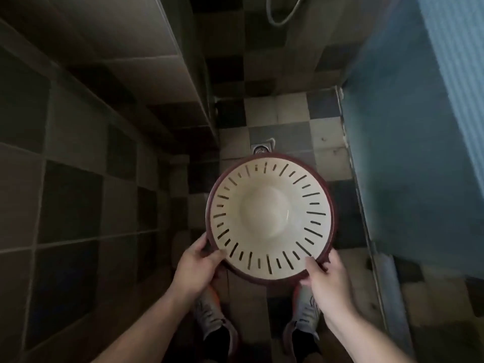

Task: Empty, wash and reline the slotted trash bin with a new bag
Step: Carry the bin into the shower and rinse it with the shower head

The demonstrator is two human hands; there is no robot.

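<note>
Bin [271, 216], emptied and unlined, was gripped at its rim by left hand [198, 260] and right hand [324, 277]; relining remained, washing apparently too.

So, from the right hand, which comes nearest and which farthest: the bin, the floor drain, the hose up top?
1. Bin: the right hand holds its near rim.
2. Floor drain: on the floor just beyond the bin's far edge.
3. Hose: at the top of the view.

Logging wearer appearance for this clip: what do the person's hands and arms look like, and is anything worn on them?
Both forearms are bare, no sleeves in view. The left hand and right hand wear no gloves; no rings, watch or bands are visible. Lower down, grey lace-up sneakers with orange-red trim.
</note>
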